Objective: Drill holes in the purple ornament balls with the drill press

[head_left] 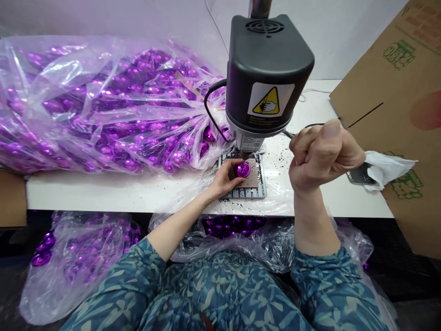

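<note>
Under the chuck of a small black drill press (270,78), my left hand (225,178) pinches a shiny purple ball (243,169) between thumb and fingers. The ball rests on a brown board (253,180) over the slotted metal base (262,191). The drill tip at the ball is too small to make out. To the right of the machine, my right hand (320,154) is raised in a fist around the drill press lever (288,134); most of the lever is hidden by the hand.
A big clear bag (103,105) of purple balls fills the table's left. More bagged balls (93,257) lie below the table edge. Dark shavings surround the base. At right stand a cardboard box (406,105), a phone (358,174) and a crumpled white tissue (387,169).
</note>
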`<state>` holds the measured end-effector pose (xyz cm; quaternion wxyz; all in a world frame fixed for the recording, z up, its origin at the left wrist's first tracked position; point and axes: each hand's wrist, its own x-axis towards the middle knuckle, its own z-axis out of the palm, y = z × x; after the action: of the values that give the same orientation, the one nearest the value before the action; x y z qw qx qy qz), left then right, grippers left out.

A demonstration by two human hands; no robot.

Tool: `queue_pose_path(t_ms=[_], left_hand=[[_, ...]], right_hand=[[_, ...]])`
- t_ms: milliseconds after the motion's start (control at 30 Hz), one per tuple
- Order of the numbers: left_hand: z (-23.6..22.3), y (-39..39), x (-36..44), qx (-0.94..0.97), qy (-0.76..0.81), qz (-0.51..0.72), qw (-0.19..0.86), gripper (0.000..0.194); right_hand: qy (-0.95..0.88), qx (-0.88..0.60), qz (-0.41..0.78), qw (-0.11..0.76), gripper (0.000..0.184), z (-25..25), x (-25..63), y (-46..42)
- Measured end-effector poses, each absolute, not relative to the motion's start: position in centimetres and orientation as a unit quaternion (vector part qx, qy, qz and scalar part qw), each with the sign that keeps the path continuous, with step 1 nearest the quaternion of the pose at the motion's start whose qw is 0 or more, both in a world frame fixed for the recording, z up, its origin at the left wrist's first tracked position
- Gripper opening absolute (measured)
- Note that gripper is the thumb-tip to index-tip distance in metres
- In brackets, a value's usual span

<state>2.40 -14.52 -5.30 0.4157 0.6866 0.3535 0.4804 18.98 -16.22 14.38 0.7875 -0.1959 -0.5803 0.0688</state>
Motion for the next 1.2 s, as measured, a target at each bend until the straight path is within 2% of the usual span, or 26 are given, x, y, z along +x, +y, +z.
queue_pose_path(t_ms=[400,833,1000,1100,1200], left_hand=[[-5.1,-14.7,2.6,0.677,0.339,0.501,0.419,0.057],[-4.5,-14.8,2.5,0.679,0.342,0.505,0.409,0.056],[-4.4,-14.7,2.6,0.677,0.339,0.503,0.416,0.057],[-4.1,-14.8,2.8,0.679,0.351,0.5,0.406,0.054],[-3.4,-16.0,2.5,0.691,0.391,0.5,0.346,0.047]], right_hand=[[-0.629,-0.059,-0.019,0.775,0.041,12.5,19.5,-15.0],[-0.624,-0.031,-0.053,0.779,0.047,10.8,19.8,-14.3],[-0.615,-0.063,-0.039,0.785,0.052,10.9,19.6,-14.8],[-0.588,-0.14,0.013,0.797,0.052,13.7,19.2,-15.0],[-0.563,-0.222,0.097,0.79,0.061,16.8,19.0,-14.5]])
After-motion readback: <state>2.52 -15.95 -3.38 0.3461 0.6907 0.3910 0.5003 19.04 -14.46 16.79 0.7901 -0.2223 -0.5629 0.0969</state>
